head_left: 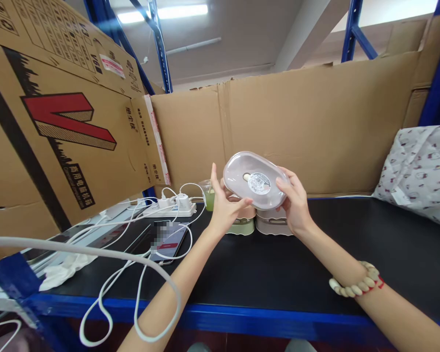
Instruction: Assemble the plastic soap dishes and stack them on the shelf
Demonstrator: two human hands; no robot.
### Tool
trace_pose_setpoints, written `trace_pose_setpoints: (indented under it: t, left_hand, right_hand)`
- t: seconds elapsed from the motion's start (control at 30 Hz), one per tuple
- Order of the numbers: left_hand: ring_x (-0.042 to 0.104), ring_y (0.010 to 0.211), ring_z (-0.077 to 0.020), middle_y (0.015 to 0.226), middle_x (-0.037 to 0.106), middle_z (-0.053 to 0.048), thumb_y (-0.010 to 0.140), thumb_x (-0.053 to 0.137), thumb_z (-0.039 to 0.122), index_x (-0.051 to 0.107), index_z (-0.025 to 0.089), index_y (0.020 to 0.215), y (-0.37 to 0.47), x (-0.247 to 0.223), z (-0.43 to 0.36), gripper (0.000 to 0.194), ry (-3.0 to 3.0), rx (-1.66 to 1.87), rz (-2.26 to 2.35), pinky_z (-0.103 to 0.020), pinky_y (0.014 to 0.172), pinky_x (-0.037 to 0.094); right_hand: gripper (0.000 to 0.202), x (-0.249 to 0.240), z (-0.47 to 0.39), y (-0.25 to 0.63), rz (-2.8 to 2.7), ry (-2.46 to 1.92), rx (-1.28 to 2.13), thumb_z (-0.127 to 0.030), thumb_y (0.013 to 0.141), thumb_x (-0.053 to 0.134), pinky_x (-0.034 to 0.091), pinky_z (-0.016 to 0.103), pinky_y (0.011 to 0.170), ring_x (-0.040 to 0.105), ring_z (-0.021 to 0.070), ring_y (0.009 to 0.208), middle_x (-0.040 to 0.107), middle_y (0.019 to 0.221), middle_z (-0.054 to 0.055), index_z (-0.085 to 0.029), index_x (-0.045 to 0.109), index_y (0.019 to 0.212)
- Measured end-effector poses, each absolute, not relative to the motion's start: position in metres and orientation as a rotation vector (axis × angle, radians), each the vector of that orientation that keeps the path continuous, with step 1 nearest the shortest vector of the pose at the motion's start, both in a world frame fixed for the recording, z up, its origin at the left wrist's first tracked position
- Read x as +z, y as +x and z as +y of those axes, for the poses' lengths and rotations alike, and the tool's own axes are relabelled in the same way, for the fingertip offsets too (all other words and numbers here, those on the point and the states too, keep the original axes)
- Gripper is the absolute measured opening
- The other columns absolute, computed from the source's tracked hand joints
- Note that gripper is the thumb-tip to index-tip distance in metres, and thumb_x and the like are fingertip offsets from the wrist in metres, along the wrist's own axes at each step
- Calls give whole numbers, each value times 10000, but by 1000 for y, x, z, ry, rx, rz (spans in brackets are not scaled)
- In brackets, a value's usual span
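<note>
My right hand (294,203) grips the right end of an oval plastic box (238,188), thumb on its upper face and fingers below. The box is pale grey and translucent, tilted toward me, with a round white label (259,183) in the middle. At its left end is my left hand (225,203), thumb and index finger spread wide apart; its other fingers are partly hidden behind the box, so touching cannot be told. Behind and below, partly covered, stand a green wavy-edged container (242,227) and a grey-brown one (273,225) on the black shelf.
Left of my hands lie a phone (170,242), a white power strip (172,208) and looping white cables (157,266). A large printed carton (69,132) stands at left, a cardboard panel (315,127) behind. A patterned quilted bag (420,171) sits at right.
</note>
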State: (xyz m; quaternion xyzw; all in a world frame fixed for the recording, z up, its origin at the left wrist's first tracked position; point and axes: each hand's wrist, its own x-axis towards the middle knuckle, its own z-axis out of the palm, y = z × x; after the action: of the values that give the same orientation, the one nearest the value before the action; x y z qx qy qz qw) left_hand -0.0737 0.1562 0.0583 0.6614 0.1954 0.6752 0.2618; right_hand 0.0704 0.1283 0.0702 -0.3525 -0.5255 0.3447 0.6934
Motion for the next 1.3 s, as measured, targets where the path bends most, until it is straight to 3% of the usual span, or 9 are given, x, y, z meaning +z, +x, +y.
trace_pose_setpoints:
  t: [0.07,0.2,0.37,0.53,0.7,0.8,0.9,1.03,1.3]
  left_hand:
    - [485,1199,-308,1333,432,-140,491,756,620,97,331,1413,-78,58,159,1170,1972,1932,534,-429,911,467]
    - [332,1315,-343,1390,366,-130,484,773,590,336,311,1321,-84,58,163,984,2383,2130,554,-513,1036,328]
    - [372,1290,-319,1358,424,-106,532,777,533,488,296,1196,-86,59,159,761,2471,2086,568,-492,1005,376]
    - [412,1250,-321,1271,518,-85,436,829,490,594,303,1071,-86,63,151,703,2221,1983,710,-407,889,476]
    - [433,1231,-309,1265,528,-90,438,827,491,578,286,1098,-87,65,150,735,2210,2038,728,-365,848,487]
    - [447,1220,-292,1275,516,-94,482,817,469,542,275,1117,-87,64,152,719,2211,2060,795,-375,883,462]
    - [471,1192,-268,1281,503,-92,510,813,434,507,272,1122,-86,63,154,703,2166,2051,786,-385,925,432]
    - [522,1109,-243,1269,494,-86,502,820,423,482,266,1115,-84,63,153,718,2073,2039,744,-364,886,451]
    - [558,1016,-198,1226,467,-57,564,790,415,460,274,1123,-83,65,155,664,1883,2179,797,-330,851,477]
  right_hand:
    - [770,71,129,72,-1151,-795,752,-639,573,557,305,169,411,480,64,619,583,1024,63,-197,478,1198]
    - [687,73,130,74,-1190,-779,726,-645,638,474,399,188,536,561,120,831,567,1124,51,-215,494,1174]
    - [654,75,133,79,-1137,-802,777,-630,648,468,414,193,573,572,129,849,581,1130,36,-220,530,1153]
    - [727,72,140,85,-1158,-906,892,-708,645,426,366,214,510,548,127,653,623,788,60,-163,574,1102]
    - [741,76,135,86,-1219,-926,1064,-721,624,428,263,189,422,358,58,435,460,488,19,-116,606,1013]
    - [762,82,129,84,-1241,-830,1090,-677,617,447,263,170,403,412,62,475,543,593,39,-129,561,1135]
    - [836,83,126,82,-1322,-771,1056,-673,619,464,340,166,428,537,104,650,623,905,89,-166,453,1284]
    - [939,78,129,83,-1410,-775,829,-687,585,560,484,238,544,561,167,907,492,1247,94,-236,333,1377]
    - [857,74,128,85,-1410,-867,355,-561,634,617,487,227,642,550,136,931,443,1289,64,-297,302,1386]
